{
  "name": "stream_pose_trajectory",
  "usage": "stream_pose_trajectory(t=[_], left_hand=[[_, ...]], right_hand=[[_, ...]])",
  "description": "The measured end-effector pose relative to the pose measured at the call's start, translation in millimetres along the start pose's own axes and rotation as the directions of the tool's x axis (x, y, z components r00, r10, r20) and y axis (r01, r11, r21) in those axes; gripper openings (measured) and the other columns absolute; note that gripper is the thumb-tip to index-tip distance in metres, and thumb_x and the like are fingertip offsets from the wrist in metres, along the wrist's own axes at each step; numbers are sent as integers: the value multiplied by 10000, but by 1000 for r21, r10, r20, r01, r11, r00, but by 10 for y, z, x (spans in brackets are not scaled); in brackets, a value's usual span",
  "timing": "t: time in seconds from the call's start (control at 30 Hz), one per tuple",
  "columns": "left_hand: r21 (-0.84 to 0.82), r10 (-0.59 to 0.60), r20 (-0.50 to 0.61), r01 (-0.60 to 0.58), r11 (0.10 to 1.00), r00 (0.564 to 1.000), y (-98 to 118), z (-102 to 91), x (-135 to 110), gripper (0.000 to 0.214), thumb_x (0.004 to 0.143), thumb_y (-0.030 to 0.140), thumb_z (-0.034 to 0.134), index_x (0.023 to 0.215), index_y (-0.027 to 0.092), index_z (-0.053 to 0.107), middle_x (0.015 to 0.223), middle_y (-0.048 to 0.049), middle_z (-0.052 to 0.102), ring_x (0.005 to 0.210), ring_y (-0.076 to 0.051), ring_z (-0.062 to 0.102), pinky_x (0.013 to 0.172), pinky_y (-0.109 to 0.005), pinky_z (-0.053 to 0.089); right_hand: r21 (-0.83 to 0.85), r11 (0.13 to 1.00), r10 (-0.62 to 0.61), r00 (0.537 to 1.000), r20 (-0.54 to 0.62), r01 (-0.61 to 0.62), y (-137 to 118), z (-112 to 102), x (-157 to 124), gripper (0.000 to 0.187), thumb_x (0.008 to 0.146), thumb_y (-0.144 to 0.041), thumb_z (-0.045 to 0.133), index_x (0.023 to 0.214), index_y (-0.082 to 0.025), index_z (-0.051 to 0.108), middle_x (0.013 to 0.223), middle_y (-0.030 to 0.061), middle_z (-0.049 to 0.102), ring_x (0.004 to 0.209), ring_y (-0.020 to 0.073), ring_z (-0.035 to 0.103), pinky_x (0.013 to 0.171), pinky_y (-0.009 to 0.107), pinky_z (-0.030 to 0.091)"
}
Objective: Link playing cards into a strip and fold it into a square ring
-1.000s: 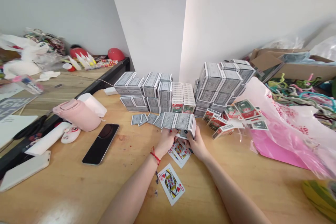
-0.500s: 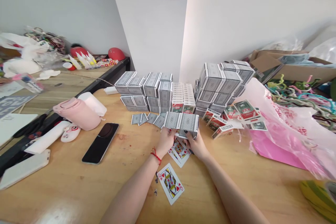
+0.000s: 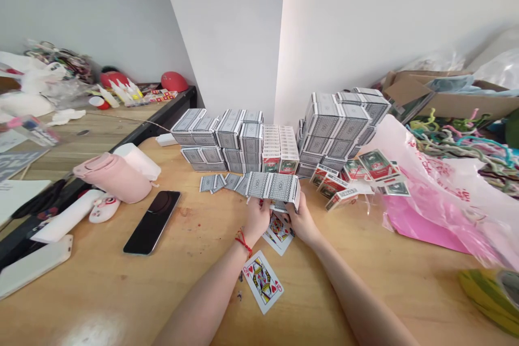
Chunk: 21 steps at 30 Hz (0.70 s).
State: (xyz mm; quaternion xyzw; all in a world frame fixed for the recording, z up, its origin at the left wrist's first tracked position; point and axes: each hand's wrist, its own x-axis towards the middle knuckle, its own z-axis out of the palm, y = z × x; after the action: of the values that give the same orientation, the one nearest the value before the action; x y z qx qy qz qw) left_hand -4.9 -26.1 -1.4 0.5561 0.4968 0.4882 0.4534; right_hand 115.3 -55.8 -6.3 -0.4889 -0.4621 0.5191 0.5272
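Note:
Between my two hands are two stacks of playing cards (image 3: 273, 188), side by side with their patterned backs facing up. My left hand (image 3: 258, 219) grips them from the near left, a red string bracelet (image 3: 242, 240) on its wrist. At the near right corner my right hand (image 3: 302, 221) is closed on the same cards; some fingers are hidden beneath. Just below my hands lie a few face cards (image 3: 279, 235), partly covered. Nearer to me a queen of hearts (image 3: 263, 281) rests face up on the wooden table (image 3: 194, 286).
Stacked card blocks (image 3: 219, 143) stand behind on the left, and a taller card stack (image 3: 338, 124) on the right. Card boxes (image 3: 279, 151) fill the middle. Loose cards (image 3: 223, 183), a phone (image 3: 152, 223), a pink bottle (image 3: 115, 175), pink plastic (image 3: 430, 205) and yellow tape (image 3: 486, 297) lie around.
The view has shifted slightly. The held cards have moved a little left between my hands and tilt a bit, their right end now angled. Both hands keep their grip.

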Motion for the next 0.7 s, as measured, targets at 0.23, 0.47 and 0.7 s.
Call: stream_pose_trajectory(t=[0.23,0.47,0.7], left_hand=[[196,147,3,-144,970,989,16,10,-32,180,814,262,411,673,188,497,558,-21,538,662,-168,546,687,-276,403],[-26,-41,271,50,998,962,-17,-72,52,347,801,354,407,512,197,295,410,69,279,371,-73,279,414,-217,225],[-146,-110,273,155,977,956,-33,-14,74,280,758,350,469,579,198,318,478,79,267,379,-58,254,388,-206,183]], right_hand=[[5,999,38,999,7,-38,36,-33,13,282,828,-360,446,1023,-240,281,499,-107,336,316,69,291,289,184,273],[-5,999,51,997,62,-51,-41,-83,16,293,825,-386,446,1019,-236,285,511,-109,337,313,62,290,277,180,272],[39,999,37,999,18,-37,-31,-67,10,343,793,-345,496,1061,-246,306,580,-80,373,363,67,334,289,182,277]])
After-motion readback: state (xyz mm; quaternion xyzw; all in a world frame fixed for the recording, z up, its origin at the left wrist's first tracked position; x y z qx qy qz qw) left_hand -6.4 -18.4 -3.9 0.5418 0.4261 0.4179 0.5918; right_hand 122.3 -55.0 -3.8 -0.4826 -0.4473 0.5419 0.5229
